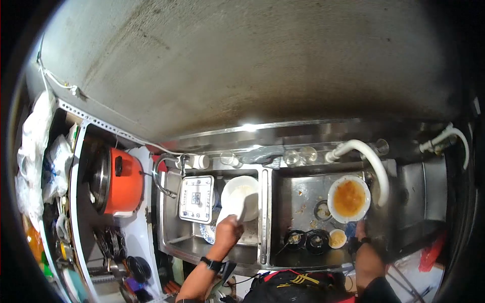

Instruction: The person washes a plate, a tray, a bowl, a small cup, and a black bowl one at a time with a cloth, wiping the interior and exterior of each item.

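Observation:
My left hand [228, 231] grips a white dish [238, 199] by its lower edge and holds it tilted over the left sink basin [174, 237]. My right hand [360, 230] holds the near rim of a white bowl [348, 198] with orange sauce residue, over the right sink basin [295, 189]. A dark watch sits on each wrist. Below the bowl lie two small dark saucers [306, 240] and a small dish with yellow residue [337, 238]. A square patterned plate [196, 198] leans in the left basin beside the white dish, with a blue-and-white plate [207, 232] under it.
A white hose [376, 166] arcs over the right basin. A faucet [162, 177] stands at the left basin's far corner. Glasses [293, 156] line the back ledge. An orange pot [124, 183] sits on the left counter, beside shelves with bags and utensils.

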`<state>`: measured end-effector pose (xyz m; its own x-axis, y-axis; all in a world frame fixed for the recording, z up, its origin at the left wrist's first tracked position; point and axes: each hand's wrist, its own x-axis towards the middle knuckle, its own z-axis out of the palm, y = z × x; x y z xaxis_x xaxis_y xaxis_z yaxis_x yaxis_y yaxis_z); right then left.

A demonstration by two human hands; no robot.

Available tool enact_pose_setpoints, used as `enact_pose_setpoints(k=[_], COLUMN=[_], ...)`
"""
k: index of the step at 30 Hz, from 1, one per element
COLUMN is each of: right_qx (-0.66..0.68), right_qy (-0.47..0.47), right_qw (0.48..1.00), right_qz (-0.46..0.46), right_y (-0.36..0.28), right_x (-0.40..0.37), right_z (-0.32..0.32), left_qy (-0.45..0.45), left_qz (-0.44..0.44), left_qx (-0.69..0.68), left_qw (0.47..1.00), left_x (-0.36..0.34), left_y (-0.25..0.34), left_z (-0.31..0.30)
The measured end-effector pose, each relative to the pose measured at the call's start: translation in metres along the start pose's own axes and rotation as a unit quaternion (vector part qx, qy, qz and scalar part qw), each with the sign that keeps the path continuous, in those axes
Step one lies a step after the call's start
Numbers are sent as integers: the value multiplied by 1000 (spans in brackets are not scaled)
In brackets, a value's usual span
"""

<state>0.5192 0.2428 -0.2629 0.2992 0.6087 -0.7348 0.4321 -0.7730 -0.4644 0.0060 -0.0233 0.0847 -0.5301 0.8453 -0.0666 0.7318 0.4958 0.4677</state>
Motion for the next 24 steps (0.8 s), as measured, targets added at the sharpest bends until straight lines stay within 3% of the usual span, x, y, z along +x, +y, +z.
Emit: enact_pose_setpoints(k=[1,3,4,5,6,7,10,11,15,19,21,22,23,24], right_qx=[-36,-67,-97,-269,-420,-307,-282,26,10,175,-66,-195,53,301], right_qy=[37,-84,-155,-204,-229,-226,-189,-339,-378,-445,-282,-183,-233,-268], right_qw=[999,994,982,934,854,888,910,939,920,863,957,964,968,903], right_qz=[10,-18,-43,-116,-205,-258,-236,58,105,163,19,-15,79,148], right_y=[10,41,26,7,-39,-42,-7,-21,-21,2,-24,-49,-32,-13], right_x=[15,59,44,31,-14,-28,35,17,36,42,-18,-62,-52,-32], right_z=[4,4,3,-1,-8,-9,-1,-2,0,-9,-11,-10,-15,-15], left_qy=[-3,-25,-44,-41,-50,-59,-93,-91,-84,-79,-78,-76,-80,-80], left_qz=[42,87,97,89,100,111,121,113,135,137,147,157,144,131], left_qx=[34,92,111,113,130,146,178,177,204,206,215,231,232,233], left_qw=[999,992,988,989,985,981,972,973,966,966,962,957,959,960], left_x=[5,16,20,25,30,33,42,44,44,35,26,20,16,17], left_y=[-13,-27,-34,-41,-48,-54,-64,-68,-77,-82,-96,-100,-101,-103], left_z=[19,47,59,70,81,89,104,108,125,140,159,171,177,182])
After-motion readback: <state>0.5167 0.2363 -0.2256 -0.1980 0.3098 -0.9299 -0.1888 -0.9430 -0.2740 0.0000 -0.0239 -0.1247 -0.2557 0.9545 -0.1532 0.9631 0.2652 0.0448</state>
